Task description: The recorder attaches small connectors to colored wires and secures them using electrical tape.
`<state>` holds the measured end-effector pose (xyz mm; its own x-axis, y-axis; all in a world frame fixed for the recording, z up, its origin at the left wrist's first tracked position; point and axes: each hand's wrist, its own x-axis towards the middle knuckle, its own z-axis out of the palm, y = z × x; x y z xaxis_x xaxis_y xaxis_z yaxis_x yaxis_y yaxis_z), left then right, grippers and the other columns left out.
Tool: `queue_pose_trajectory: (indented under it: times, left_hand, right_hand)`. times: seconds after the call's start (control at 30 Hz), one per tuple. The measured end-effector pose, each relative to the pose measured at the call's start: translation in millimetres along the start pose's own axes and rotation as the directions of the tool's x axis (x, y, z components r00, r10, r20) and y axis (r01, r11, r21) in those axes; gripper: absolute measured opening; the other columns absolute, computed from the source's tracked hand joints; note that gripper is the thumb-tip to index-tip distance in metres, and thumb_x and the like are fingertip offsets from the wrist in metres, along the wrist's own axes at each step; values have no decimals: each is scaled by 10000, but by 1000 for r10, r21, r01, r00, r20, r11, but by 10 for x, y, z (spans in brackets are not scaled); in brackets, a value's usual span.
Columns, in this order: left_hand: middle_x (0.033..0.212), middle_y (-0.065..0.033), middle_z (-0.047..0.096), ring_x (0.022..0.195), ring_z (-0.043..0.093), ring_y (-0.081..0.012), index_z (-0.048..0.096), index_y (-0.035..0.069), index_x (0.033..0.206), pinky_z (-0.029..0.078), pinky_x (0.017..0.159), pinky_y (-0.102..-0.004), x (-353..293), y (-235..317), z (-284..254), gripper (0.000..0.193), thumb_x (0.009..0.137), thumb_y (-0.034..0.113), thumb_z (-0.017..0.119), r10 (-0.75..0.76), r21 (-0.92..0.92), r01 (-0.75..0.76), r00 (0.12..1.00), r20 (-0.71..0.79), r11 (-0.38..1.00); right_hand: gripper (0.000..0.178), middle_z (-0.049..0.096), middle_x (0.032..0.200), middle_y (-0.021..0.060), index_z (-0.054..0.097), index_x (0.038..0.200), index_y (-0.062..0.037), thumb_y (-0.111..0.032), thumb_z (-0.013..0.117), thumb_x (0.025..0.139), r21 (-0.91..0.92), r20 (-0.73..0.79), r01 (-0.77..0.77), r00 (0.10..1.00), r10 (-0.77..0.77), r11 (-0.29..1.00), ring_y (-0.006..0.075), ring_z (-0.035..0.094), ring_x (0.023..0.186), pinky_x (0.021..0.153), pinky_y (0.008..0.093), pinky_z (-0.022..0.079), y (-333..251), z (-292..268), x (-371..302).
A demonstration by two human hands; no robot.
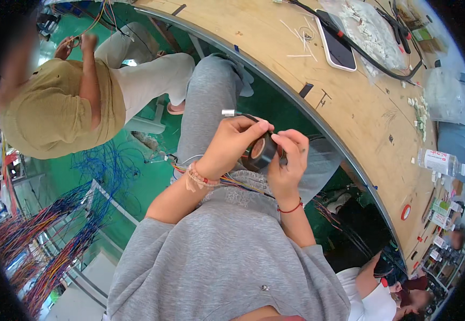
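In front of my lap both hands meet around a roll of black tape [263,153] with a brown core. My right hand [289,163] grips the roll, its fingers bent around the side. Thumb and fingers of my left hand [237,140] pinch a dark cable at the roll's upper edge; my fingers partly hide it. A silver end piece [228,113] sticks out past the left knuckles. Beneath the hands, a bundle of coloured wires [246,185] runs across my lap.
A wooden table [345,115] curves along the right, bearing a phone [337,45], a black cable [369,60], a bag of white parts [369,32], a bottle [440,162] and red tape [406,212]. Another person [64,104] sits at left, near hanging wire bundles [56,235].
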<state>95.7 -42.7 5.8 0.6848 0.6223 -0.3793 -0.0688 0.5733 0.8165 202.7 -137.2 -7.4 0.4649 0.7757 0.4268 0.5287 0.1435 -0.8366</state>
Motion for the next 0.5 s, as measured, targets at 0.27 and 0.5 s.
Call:
queue_pose_trajectory:
  times: [0.27, 0.5]
  left_hand:
    - [896, -81, 594, 932, 570, -212, 619, -23, 837, 430, 833, -327, 139, -74, -81, 125, 833, 77, 544, 528, 296, -580, 814, 242, 759]
    - [889, -94, 576, 750, 579, -145, 593, -48, 798, 475, 641, -253, 118, 2, -48, 134, 854, 42, 511, 389, 274, -422, 905, 170, 864]
  right_hand:
    - [160, 570, 765, 112, 510, 936, -17, -141, 434, 870, 794, 415, -608, 548, 726, 5, 132, 521, 492, 379, 261, 391, 38, -125, -100]
    - [232, 526, 595, 60, 531, 827, -10, -212, 430, 881, 389, 570, -863, 501, 651, 323, 104, 430, 371, 337, 227, 324, 47, -26, -99]
